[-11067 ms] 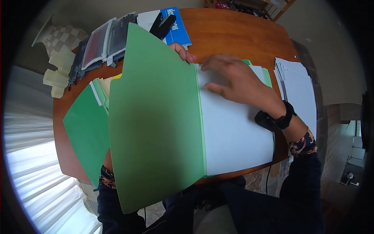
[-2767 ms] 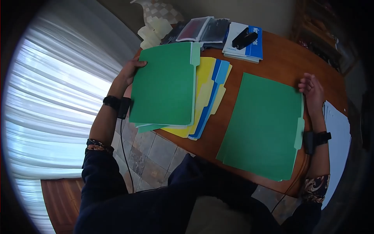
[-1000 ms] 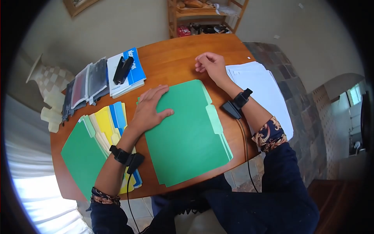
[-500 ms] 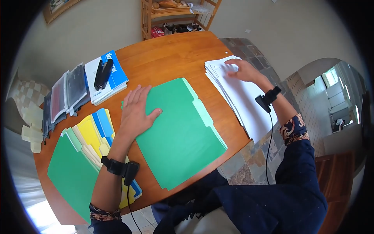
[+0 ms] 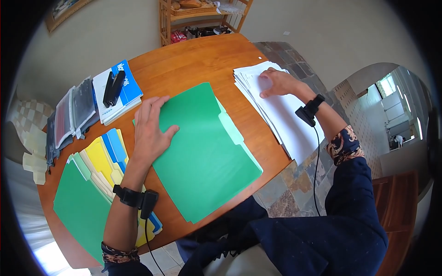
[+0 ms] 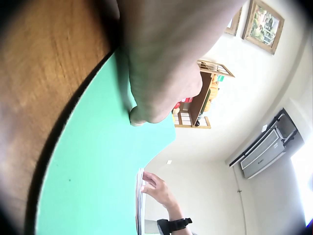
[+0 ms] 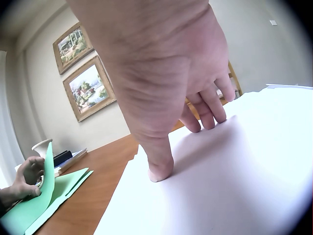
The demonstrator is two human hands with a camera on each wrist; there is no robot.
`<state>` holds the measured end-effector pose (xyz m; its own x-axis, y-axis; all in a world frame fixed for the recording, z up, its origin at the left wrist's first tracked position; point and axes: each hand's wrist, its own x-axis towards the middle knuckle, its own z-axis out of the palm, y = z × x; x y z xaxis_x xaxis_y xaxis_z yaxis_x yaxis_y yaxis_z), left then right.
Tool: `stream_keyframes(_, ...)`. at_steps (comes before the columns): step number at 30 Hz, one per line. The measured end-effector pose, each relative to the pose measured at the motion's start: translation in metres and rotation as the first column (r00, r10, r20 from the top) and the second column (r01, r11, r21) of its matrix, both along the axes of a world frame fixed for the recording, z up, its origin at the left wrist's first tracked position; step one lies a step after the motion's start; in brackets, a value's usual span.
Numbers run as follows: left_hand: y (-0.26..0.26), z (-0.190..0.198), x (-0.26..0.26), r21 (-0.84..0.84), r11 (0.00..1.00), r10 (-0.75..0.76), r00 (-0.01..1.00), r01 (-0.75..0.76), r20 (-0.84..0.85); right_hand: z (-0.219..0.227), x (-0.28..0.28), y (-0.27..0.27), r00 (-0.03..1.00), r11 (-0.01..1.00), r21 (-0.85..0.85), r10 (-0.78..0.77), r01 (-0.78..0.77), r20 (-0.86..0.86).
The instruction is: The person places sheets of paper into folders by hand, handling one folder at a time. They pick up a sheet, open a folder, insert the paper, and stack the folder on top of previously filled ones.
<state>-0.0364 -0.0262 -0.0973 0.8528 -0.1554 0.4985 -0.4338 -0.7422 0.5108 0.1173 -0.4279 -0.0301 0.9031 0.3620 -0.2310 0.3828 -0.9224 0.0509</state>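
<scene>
1. Left hand [image 5: 148,131]: placed at the far left edge of the central green file folder [image 5: 207,172], thumb laid on the front cover, other fingers bent at the edge. Whether the fingertips pass beneath the cover, and so grip it, cannot be told.
2. Central green file folder: lies mid-table, its tabs along the right side; the right wrist view shows the far part of its cover bowed upward beside the left hand.
3. Right hand [image 5: 282,83]: wide, the thumb well apart from the fingers, the palm raised; thumb and fingertips meet the top sheet of the paper stack [image 5: 297,119].
4. Paper stack: white, uneven at the edges, right of the folder, with bare wooden table [image 5: 193,69] between.
5. Fanned folders: at left, a green folder [image 5: 83,202] uppermost, yellow [image 5: 98,156] and blue [image 5: 115,149] ones projecting from under it toward the left forearm.
6. Black stapler [image 5: 117,87]: rests on a blue-and-white notebook [image 5: 132,87], just beside zippered pouches [image 5: 84,108].
</scene>
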Motion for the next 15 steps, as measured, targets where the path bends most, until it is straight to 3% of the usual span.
stream_keyframes(6, 0.001, -0.005, 0.003, -0.066, 0.997, 0.035, 0.999, -0.035, 0.0, 0.004, 0.01, 0.001, 0.995, 0.998, -0.008, -0.055, 0.055, -0.08)
stream_keyframes(12, 0.003, -0.008, 0.005, -0.114, 0.992, 0.048, 0.999, -0.047, 0.007, 0.002, 0.017, -0.001, 0.998, 0.999, -0.008, 0.04, -0.041, -0.049)
stream_keyframes(15, 0.004, -0.008, 0.006, -0.148, 0.988, 0.031, 0.998, -0.038, -0.051, 0.004, 0.016, 0.003, 0.998, 1.0, -0.028, -0.011, 0.01, -0.064)
